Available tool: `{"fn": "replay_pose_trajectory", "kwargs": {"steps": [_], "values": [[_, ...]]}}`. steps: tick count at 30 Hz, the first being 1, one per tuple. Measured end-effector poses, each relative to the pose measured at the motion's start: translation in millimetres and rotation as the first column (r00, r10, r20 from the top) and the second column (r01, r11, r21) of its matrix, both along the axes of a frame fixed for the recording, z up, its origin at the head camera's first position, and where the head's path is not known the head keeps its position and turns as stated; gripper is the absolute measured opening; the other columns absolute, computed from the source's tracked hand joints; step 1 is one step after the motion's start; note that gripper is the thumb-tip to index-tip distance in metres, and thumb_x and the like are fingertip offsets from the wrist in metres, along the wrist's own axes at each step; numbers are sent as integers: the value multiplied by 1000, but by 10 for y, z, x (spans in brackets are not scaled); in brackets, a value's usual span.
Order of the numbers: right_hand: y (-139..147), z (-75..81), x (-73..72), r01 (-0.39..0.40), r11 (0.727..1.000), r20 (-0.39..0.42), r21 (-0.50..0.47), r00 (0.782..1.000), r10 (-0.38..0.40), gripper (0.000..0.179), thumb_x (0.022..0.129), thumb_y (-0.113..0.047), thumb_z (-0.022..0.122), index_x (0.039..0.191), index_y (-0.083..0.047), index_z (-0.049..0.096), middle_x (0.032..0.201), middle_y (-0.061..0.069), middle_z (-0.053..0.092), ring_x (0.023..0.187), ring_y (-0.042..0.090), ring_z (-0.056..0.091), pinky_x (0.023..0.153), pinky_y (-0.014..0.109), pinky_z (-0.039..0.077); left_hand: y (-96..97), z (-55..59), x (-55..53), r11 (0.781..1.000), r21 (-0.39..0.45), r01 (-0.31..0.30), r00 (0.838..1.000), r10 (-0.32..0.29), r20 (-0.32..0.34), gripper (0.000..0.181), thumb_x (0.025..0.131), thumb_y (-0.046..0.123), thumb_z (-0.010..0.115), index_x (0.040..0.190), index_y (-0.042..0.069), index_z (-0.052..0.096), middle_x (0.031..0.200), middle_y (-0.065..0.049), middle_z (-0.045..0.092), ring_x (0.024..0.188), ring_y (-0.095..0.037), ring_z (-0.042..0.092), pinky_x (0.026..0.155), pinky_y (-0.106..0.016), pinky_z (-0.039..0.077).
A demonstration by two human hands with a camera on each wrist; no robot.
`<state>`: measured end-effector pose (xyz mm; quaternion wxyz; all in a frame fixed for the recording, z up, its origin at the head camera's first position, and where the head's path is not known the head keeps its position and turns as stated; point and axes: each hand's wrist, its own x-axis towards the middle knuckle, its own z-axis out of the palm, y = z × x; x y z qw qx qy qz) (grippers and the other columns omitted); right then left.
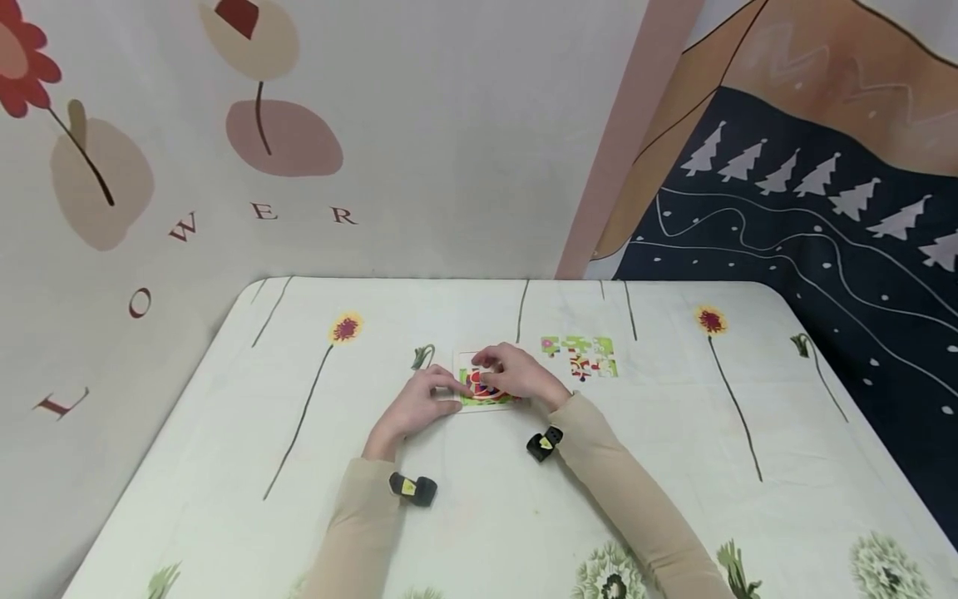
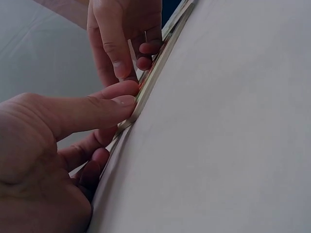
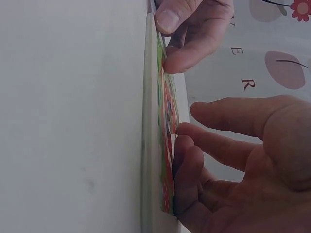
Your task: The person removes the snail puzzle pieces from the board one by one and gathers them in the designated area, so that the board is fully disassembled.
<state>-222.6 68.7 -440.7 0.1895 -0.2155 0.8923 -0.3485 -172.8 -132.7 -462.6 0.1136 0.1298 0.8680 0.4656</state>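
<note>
Puzzle board (image 1: 479, 410): flat on table (image 1: 479, 507), under/btwn both hands. L hand (image 1: 421, 403): fingers extended, not gripping; thumb at board's near L corner, index on puzzle face. R hand (image 1: 518, 373): fingers loosely bent, thumb apart from index, fingertips on puzzle face; exact pc. touched unclear, view oblique. Loose pcs. (image 1: 580, 363): on table, R of board, near R hand.
</note>
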Motion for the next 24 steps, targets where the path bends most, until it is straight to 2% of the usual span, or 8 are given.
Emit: {"fn": "replay_pose_trajectory", "kwargs": {"steps": [4, 11, 18, 24], "values": [[4, -18, 14, 7, 1000, -11, -9, 1000, -7, 26, 93, -11, 64, 118, -8, 69, 111, 11, 65, 92, 17, 58, 78, 28, 46, 5, -9, -1, 1000, 10, 1, 1000, -1, -5, 20, 83, 0, 72, 100, 8, 78, 107, -11, 66, 113, -30, 55, 104, -55, 38], [-2, -35, 37, 42, 998, 7, -42, 999, -41, 23, 95, -14, 63, 116, -8, 68, 108, 10, 66, 90, 17, 59, 77, 27, 45, 15, -25, -12, 1000, 5, -7, 1000, 7, -21, 19, 83, -1, 71, 99, 6, 78, 105, -12, 66, 111, -30, 55, 103, -52, 39], [-11, -8, 66, 74, 992, 47, -105, 996, -70, 19, 94, -10, 61, 113, -8, 65, 103, 9, 66, 85, 15, 58, 72, 25, 43, 29, -24, -14, 999, 21, -28, 999, 28, 19, 19, 84, -1, 70, 99, 7, 78, 107, -12, 66, 113, -30, 55, 107, -56, 36], [-19, -20, 40, 68, 984, 41, -166, 997, -62, 14, 92, -4, 59, 105, -7, 63, 96, 10, 66, 81, 14, 60, 70, 22, 45, 44, -24, 2, 999, 31, -21, 999, 22, -45, 19, 81, -2, 70, 96, 8, 78, 101, -9, 66, 107, -27, 57, 103, -55, 39]]}}
